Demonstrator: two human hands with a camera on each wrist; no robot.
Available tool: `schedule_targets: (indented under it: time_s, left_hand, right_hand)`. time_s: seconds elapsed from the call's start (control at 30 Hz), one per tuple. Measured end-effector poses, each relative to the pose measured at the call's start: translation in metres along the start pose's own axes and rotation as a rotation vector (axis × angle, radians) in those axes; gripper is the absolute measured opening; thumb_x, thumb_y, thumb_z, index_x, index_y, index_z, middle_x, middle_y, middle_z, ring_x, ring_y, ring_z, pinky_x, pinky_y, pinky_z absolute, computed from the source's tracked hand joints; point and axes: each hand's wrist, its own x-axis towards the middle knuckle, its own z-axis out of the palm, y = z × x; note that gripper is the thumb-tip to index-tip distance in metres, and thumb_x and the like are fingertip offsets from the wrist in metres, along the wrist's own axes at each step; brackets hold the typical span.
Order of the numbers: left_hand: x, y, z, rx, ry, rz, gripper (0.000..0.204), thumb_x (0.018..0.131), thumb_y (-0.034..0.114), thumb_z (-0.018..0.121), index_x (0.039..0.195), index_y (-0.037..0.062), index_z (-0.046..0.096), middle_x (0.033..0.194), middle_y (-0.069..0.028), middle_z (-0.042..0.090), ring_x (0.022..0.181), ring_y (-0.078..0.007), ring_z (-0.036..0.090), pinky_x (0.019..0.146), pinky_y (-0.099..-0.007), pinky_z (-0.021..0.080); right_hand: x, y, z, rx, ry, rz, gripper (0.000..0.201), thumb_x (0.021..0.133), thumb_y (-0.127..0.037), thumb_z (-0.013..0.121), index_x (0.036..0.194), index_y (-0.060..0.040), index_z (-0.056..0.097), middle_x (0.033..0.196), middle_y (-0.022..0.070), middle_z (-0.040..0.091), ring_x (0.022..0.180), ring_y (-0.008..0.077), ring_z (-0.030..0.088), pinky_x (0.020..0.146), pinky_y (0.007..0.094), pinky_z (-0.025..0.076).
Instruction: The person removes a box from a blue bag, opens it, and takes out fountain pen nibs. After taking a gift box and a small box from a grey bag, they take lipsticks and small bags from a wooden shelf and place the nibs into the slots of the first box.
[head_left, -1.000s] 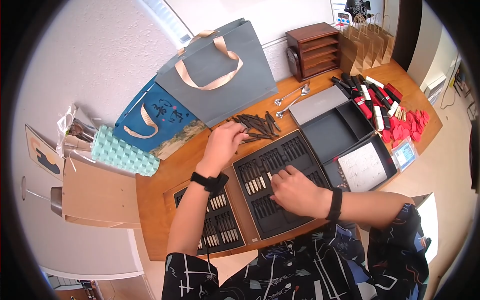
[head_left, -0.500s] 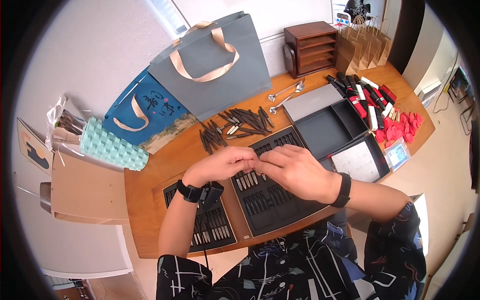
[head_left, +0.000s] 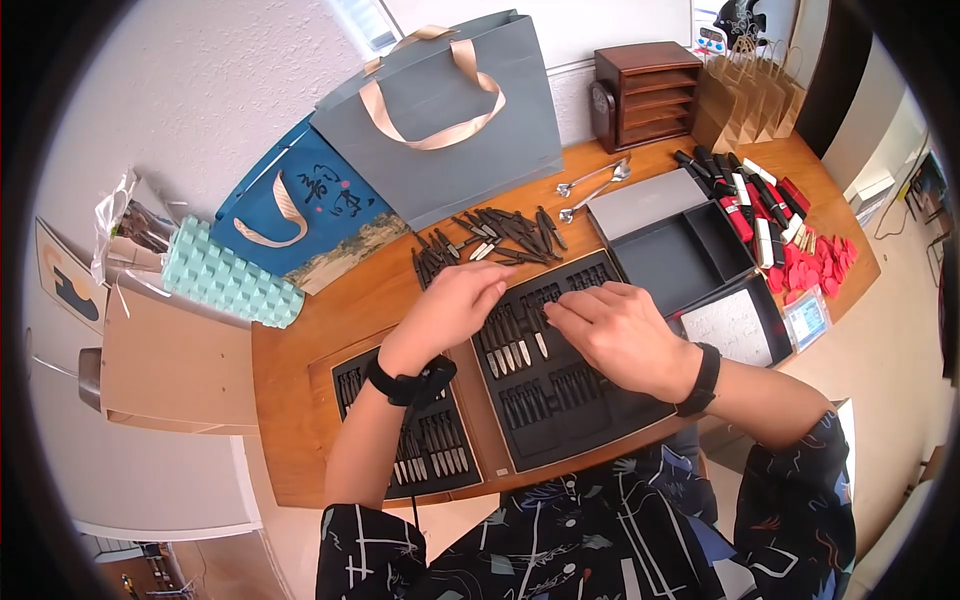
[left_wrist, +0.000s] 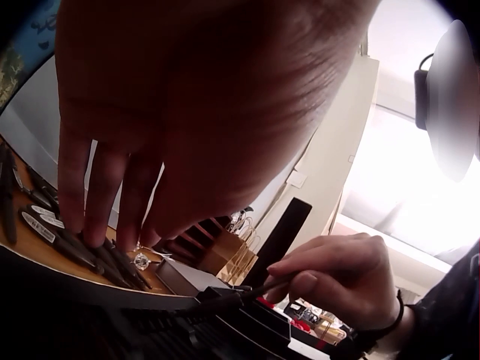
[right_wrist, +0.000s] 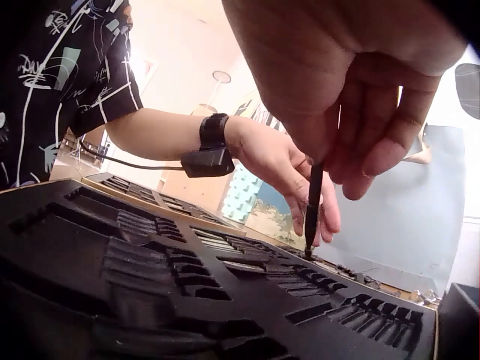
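My right hand (head_left: 615, 330) pinches a slim black pen-like stick (right_wrist: 313, 210), which points downward over the foam in the right wrist view. Beneath it lies the right half of an open case, a black foam tray (head_left: 600, 432) with rows of slots, several filled with sticks whose lower ends are silvery. My left hand (head_left: 455, 305) hovers at the tray's far left corner with its fingers loosely extended, holding nothing. Just beyond its fingertips is a loose pile of similar dark sticks (head_left: 510, 232); some carry a pale printed label (left_wrist: 37, 225) in the left wrist view.
The case's left half (head_left: 440, 485) also holds sticks. Beyond stand a grey paper bag (head_left: 450, 170) and a blue bag (head_left: 300, 220). To the right are an open dark box (head_left: 650, 260), two metal spoons (head_left: 600, 187), lipstick-like tubes (head_left: 745, 190) and red pieces (head_left: 815, 265).
My left hand went from the pile to meet my right hand over the tray, then drew back toward the pile. My right hand now holds a stick above the tray.
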Motion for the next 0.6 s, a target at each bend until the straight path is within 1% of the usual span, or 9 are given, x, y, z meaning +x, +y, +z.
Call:
schedule_targets:
  time_s: [0.07, 0.1, 0.17, 0.2, 0.27, 0.3, 0.4, 0.47, 0.6]
  left_hand:
    - [-0.007, -0.005, 0.009, 0.065, 0.0, 0.097, 0.032, 0.1, 0.006, 0.061, 0.13, -0.0008, 0.069, 0.122, -0.0217, 0.073, 0.107, -0.0398, 0.071, 0.093, -0.044, 0.057]
    - [-0.009, -0.001, 0.01, 0.065, 0.0, 0.093, 0.032, 0.1, 0.006, 0.061, 0.13, -0.0008, 0.069, 0.122, -0.0217, 0.073, 0.107, -0.0398, 0.071, 0.093, -0.044, 0.057]
    - [-0.011, 0.01, 0.01, 0.066, -0.066, 0.044, 0.035, 0.096, 0.001, 0.057, 0.129, -0.0048, 0.068, 0.132, -0.0245, 0.069, 0.117, -0.0414, 0.069, 0.105, -0.0455, 0.055]
    - [-0.012, 0.013, 0.01, 0.073, -0.103, 0.02, 0.04, 0.093, -0.002, 0.056, 0.132, -0.0052, 0.067, 0.138, -0.0244, 0.066, 0.124, -0.0405, 0.066, 0.108, -0.0449, 0.053]
    - [-0.017, 0.009, 0.017, 0.116, -0.102, 0.068, 0.044, 0.093, -0.003, 0.057, 0.136, -0.0038, 0.065, 0.14, -0.0245, 0.065, 0.126, -0.0408, 0.064, 0.109, -0.0448, 0.053]
    - [-0.019, 0.008, 0.02, 0.16, -0.1, 0.118, 0.048, 0.092, -0.004, 0.057, 0.14, -0.0023, 0.063, 0.142, -0.0245, 0.064, 0.128, -0.0411, 0.063, 0.11, -0.0448, 0.052]
    - [-0.023, 0.01, 0.023, 0.164, -0.104, 0.104, 0.055, 0.088, -0.006, 0.057, 0.142, -0.0033, 0.06, 0.146, -0.0239, 0.061, 0.136, -0.0411, 0.058, 0.116, -0.0453, 0.048]
    - [-0.025, 0.011, 0.022, 0.166, -0.107, 0.112, 0.056, 0.086, -0.007, 0.058, 0.142, -0.0038, 0.061, 0.147, -0.0238, 0.06, 0.137, -0.0413, 0.057, 0.116, -0.046, 0.048]
    - [-0.028, 0.011, 0.024, 0.227, -0.111, 0.131, 0.057, 0.084, -0.008, 0.058, 0.141, -0.0044, 0.061, 0.146, -0.023, 0.061, 0.139, -0.041, 0.055, 0.117, -0.0474, 0.047]
  right_hand:
    - [0.002, -0.001, 0.005, -0.016, -0.012, 0.001, 0.033, 0.084, -0.011, 0.067, 0.114, -0.0002, 0.071, 0.092, 0.006, 0.068, 0.087, 0.0222, 0.072, 0.077, 0.0342, 0.054]
    - [0.003, -0.001, 0.007, -0.013, -0.012, 0.0, 0.033, 0.084, -0.011, 0.067, 0.114, -0.0002, 0.071, 0.092, 0.006, 0.068, 0.087, 0.0222, 0.072, 0.077, 0.0342, 0.054]
    - [0.004, -0.002, 0.012, -0.072, -0.05, -0.02, 0.032, 0.084, -0.012, 0.067, 0.113, 0.0017, 0.072, 0.092, 0.0069, 0.069, 0.088, 0.022, 0.072, 0.078, 0.0336, 0.054]
    - [0.004, -0.002, 0.013, -0.07, -0.051, -0.021, 0.032, 0.084, -0.012, 0.067, 0.113, 0.0017, 0.072, 0.092, 0.0069, 0.069, 0.088, 0.022, 0.072, 0.078, 0.0336, 0.054]
    - [0.004, -0.003, 0.017, -0.091, -0.159, -0.031, 0.032, 0.083, -0.011, 0.067, 0.112, 0.0033, 0.072, 0.092, 0.0079, 0.07, 0.089, 0.022, 0.073, 0.079, 0.0331, 0.055]
    - [0.003, -0.004, 0.018, -0.091, -0.16, -0.032, 0.032, 0.083, -0.011, 0.067, 0.112, 0.0033, 0.072, 0.092, 0.0079, 0.07, 0.089, 0.022, 0.073, 0.079, 0.0331, 0.055]
    - [0.002, -0.005, 0.02, -0.06, -0.184, -0.043, 0.033, 0.081, -0.011, 0.069, 0.111, 0.0036, 0.072, 0.092, 0.0086, 0.071, 0.089, 0.0226, 0.073, 0.08, 0.033, 0.055]
    - [0.004, -0.007, 0.015, -0.021, -0.149, -0.043, 0.034, 0.079, -0.011, 0.07, 0.11, 0.0034, 0.072, 0.092, 0.009, 0.071, 0.089, 0.0233, 0.073, 0.081, 0.0335, 0.056]
    - [0.003, -0.011, 0.014, 0.002, -0.187, -0.019, 0.034, 0.079, -0.01, 0.07, 0.109, 0.0034, 0.071, 0.092, 0.0097, 0.071, 0.089, 0.0241, 0.074, 0.081, 0.034, 0.056]
